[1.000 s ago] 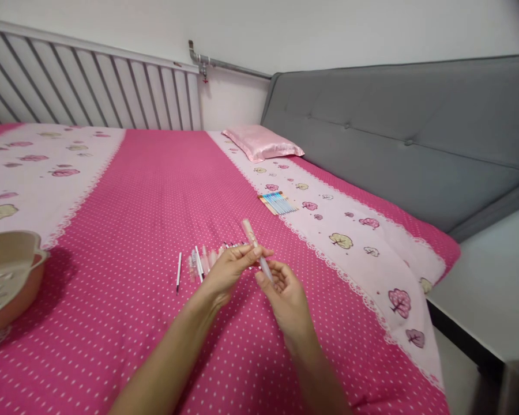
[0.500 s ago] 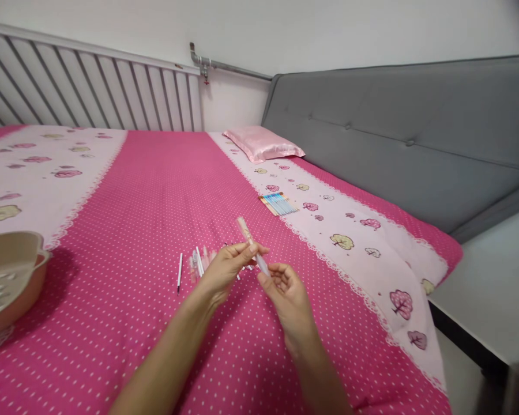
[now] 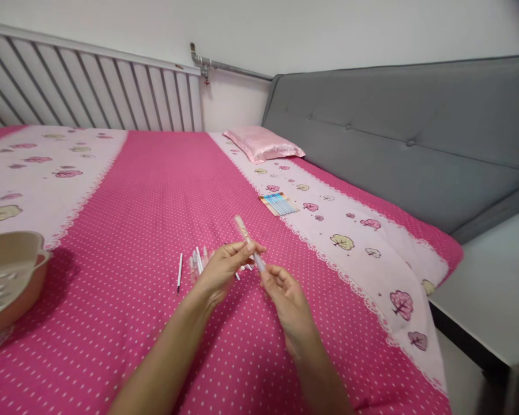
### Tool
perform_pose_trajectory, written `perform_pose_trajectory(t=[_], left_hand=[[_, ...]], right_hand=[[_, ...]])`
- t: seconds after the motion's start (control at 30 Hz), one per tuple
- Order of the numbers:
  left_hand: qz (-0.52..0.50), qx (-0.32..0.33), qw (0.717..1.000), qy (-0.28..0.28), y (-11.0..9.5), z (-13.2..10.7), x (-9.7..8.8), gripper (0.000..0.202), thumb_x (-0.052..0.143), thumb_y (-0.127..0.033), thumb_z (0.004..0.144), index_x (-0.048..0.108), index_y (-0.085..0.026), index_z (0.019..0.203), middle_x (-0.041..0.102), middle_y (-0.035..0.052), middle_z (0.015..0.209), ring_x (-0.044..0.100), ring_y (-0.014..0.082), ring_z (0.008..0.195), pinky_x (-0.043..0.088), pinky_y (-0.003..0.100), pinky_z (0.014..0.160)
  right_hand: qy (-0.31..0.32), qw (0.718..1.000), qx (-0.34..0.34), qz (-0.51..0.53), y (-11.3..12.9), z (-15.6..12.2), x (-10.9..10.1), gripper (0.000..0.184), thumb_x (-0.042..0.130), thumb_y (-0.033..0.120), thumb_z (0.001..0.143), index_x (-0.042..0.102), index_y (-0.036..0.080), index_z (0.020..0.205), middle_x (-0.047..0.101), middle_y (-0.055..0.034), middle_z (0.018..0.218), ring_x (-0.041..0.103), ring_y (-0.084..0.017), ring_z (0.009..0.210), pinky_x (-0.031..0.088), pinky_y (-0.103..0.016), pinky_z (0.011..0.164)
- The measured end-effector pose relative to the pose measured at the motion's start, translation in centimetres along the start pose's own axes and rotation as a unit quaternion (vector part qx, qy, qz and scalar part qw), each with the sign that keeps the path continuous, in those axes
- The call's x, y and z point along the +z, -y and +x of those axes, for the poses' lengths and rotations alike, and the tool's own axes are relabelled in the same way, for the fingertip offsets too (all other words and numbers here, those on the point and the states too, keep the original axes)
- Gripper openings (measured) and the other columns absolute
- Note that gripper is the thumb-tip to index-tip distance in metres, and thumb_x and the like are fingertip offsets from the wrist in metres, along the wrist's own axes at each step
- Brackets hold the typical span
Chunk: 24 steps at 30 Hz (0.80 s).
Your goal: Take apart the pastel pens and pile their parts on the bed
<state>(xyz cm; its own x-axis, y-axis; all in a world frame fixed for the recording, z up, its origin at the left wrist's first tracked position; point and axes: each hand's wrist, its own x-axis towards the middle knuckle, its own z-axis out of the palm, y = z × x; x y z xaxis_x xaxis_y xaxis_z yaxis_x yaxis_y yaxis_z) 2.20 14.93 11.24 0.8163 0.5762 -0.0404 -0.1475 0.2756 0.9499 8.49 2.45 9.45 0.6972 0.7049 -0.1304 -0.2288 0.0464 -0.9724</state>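
Observation:
Between my two hands is a pale, translucent pen (image 3: 243,228), tilted with its patterned end pointing up and away. My left hand (image 3: 228,267) pinches it around the middle. The thumb and fingers of my right hand (image 3: 289,297) are closed on its near end, hiding the tip. Behind my left hand, pinkish pen parts (image 3: 193,270) and white refills (image 3: 199,260) lie in a loose group, partly covered by that hand. One white refill with a dark tip (image 3: 180,274) lies apart to the left.
A tan basin (image 3: 41,276) with small white pieces inside stands at the left edge. A row of blue-toned pens (image 3: 279,204) lies on the bedspread (image 3: 164,190) farther off. A pink pillow (image 3: 263,144) rests near the grey headboard (image 3: 393,115).
My right hand has closed its fingers on the pen's near end, which showed more before. The pen has shifted slightly left. Other things are where they were.

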Motion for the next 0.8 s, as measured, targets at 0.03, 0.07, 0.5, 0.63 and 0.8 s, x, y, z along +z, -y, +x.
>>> perform_pose_trajectory(t=[0.03, 0.07, 0.5, 0.63, 0.8], left_hand=[[0.0, 0.001, 1.0, -0.001, 0.02, 0.03, -0.06, 0.025, 0.07, -0.042, 0.07, 0.073, -0.018, 0.077, 0.066, 0.0034, 0.075, 0.054, 0.0143, 0.074, 0.04, 0.028, 0.078], [0.0, 0.001, 1.0, -0.002, 0.03, 0.05, -0.11, 0.026, 0.07, -0.042, 0.07, 0.073, -0.017, 0.078, 0.066, 0.0037, 0.075, 0.055, 0.0146, 0.075, 0.04, 0.029, 0.078], [0.007, -0.003, 1.0, -0.007, -0.03, -0.06, 0.1, 0.026, 0.07, -0.041, 0.07, 0.073, -0.017, 0.078, 0.067, 0.0048, 0.079, 0.055, 0.0149, 0.075, 0.041, 0.029, 0.079], [0.018, 0.002, 1.0, -0.013, -0.05, -0.06, -0.03, 0.027, 0.07, -0.042, 0.07, 0.073, -0.017, 0.079, 0.067, 0.0051, 0.078, 0.055, 0.0156, 0.075, 0.04, 0.029, 0.077], [0.014, -0.001, 1.0, -0.018, 0.06, 0.01, 0.05, 0.028, 0.07, -0.042, 0.069, 0.073, -0.017, 0.079, 0.067, 0.0054, 0.081, 0.055, 0.0162, 0.078, 0.04, 0.03, 0.079]], right_hand=[[0.02, 1.0, 0.009, 0.0, -0.04, -0.03, 0.01, 0.037, 0.06, 0.051, 0.076, 0.065, 0.018, 0.091, 0.067, -0.0045, 0.088, 0.057, -0.015, 0.076, 0.042, -0.027, 0.071], [0.034, 0.999, 0.013, -0.001, -0.09, -0.04, 0.01, 0.04, 0.053, 0.053, 0.08, 0.067, 0.017, 0.089, 0.067, -0.0052, 0.085, 0.056, -0.015, 0.073, 0.041, -0.027, 0.069], [0.02, 0.999, 0.036, 0.002, -0.06, -0.08, -0.12, 0.038, 0.06, 0.051, 0.076, 0.062, 0.018, 0.095, 0.066, -0.0049, 0.091, 0.056, -0.015, 0.08, 0.041, -0.028, 0.073], [0.042, 0.999, 0.028, -0.004, -0.43, 0.08, -0.2, 0.039, 0.054, 0.052, 0.08, 0.066, 0.017, 0.088, 0.066, -0.0045, 0.081, 0.054, -0.014, 0.072, 0.039, -0.027, 0.069], [-0.025, 1.0, -0.002, -0.008, -0.03, 0.13, -0.32, 0.032, 0.075, 0.038, 0.065, 0.063, 0.018, 0.088, 0.065, -0.002, 0.086, 0.056, -0.016, 0.083, 0.04, -0.027, 0.078]])
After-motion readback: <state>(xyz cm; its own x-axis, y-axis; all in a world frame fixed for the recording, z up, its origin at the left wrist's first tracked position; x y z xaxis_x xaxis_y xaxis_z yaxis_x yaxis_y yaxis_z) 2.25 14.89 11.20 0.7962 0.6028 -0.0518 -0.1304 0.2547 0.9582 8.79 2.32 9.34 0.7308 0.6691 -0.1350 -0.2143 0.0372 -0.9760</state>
